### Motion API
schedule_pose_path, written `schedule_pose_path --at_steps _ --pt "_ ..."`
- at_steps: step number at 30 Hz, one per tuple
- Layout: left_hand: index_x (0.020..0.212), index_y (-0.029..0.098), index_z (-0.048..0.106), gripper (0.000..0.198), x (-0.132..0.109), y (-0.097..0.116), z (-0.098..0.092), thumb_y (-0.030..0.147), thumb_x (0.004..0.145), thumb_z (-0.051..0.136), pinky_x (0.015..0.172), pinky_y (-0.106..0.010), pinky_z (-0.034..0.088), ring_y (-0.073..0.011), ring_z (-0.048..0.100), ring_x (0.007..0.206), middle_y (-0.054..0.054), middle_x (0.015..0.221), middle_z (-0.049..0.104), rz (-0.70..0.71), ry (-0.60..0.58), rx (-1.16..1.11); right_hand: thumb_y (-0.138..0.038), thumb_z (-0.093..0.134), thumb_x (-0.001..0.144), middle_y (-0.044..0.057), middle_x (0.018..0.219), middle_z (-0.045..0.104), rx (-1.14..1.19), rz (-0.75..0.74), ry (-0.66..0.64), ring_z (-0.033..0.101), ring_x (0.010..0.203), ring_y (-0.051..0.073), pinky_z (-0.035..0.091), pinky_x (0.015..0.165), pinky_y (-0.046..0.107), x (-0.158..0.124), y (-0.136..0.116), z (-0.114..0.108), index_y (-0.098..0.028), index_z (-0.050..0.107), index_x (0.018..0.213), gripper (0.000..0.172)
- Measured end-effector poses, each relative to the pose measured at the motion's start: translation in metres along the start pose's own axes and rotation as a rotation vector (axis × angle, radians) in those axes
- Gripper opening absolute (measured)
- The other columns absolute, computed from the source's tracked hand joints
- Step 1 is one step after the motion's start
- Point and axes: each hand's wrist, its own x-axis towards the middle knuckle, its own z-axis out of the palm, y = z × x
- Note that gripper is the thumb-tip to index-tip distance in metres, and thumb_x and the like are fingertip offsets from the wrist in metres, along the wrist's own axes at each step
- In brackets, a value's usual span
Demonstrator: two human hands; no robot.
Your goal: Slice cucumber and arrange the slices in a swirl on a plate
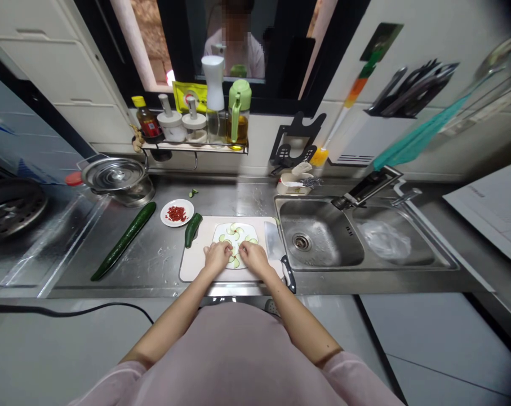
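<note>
A white square plate with several pale green cucumber slices in curved patterns lies on a light cutting board. My left hand bends over the plate's left side, fingers pinched together at the slices. Across from it, my right hand is closed the same way, fingertips near the plate's middle. My fingers partly hide the slices they touch. A kitchen knife rests along the board's right side, its black handle towards me. One cut cucumber piece leans at the board's left edge.
A small white plate holds chopped red bits, with a whole cucumber to its left. Behind stand a lidded steel pot and a shelf of seasoning bottles. The double sink is on the right, with a plastic bag inside.
</note>
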Motion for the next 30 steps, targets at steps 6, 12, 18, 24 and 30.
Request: schedule_pose_path --at_steps 6,12,18,24,30 --pt "0.096 0.026 0.068 0.019 0.008 -0.009 -0.016 0.033 0.083 0.056 0.087 -0.038 0.033 -0.0235 0.058 0.098 -0.003 0.096 0.071 -0.069 0.158 -0.114 -0.031 0.041 0.09 0.003 0.08 0.069 0.171 0.078 0.134 0.059 0.072 0.015 0.034 0.063 0.022 -0.005 0.014 -0.011 -0.02 0.066 0.094 0.027" --pt "0.096 0.026 0.069 0.02 0.026 -0.018 -0.038 0.034 0.083 0.056 0.086 -0.035 0.034 -0.0192 0.06 0.089 0.0 0.09 0.071 -0.119 0.345 -0.243 -0.036 0.04 0.087 0.004 0.075 0.068 0.28 0.079 0.202 0.06 0.069 0.017 0.037 0.061 0.023 -0.007 0.026 -0.013 -0.02 0.067 0.097 0.034" --pt "0.098 0.027 0.068 0.021 0.048 -0.051 -0.063 0.034 0.083 0.055 0.089 -0.038 0.034 -0.0202 0.061 0.088 0.0 0.089 0.071 -0.252 0.474 -0.336 -0.045 0.038 0.087 0.003 0.064 0.063 0.302 0.067 0.231 0.058 0.062 0.018 0.038 0.059 0.025 -0.009 0.034 -0.015 -0.018 0.068 0.098 0.042" --pt "0.097 0.027 0.066 0.02 0.072 -0.099 -0.093 0.034 0.082 0.054 0.089 -0.041 0.034 -0.0234 0.062 0.094 -0.002 0.097 0.072 -0.461 0.586 -0.328 -0.049 0.037 0.086 0.006 0.067 0.065 0.306 0.094 0.269 0.058 0.062 0.02 0.039 0.059 0.027 -0.01 0.044 -0.018 -0.017 0.068 0.098 0.046" --pt "0.091 0.027 0.068 0.019 0.107 -0.118 -0.11 0.032 0.082 0.052 0.086 -0.043 0.035 -0.0273 0.061 0.098 -0.004 0.099 0.071 -0.531 0.521 -0.189 -0.05 0.037 0.085 0.007 0.067 0.066 0.301 0.101 0.267 0.059 0.061 0.02 0.04 0.058 0.027 -0.013 0.045 -0.016 -0.018 0.069 0.096 0.047"
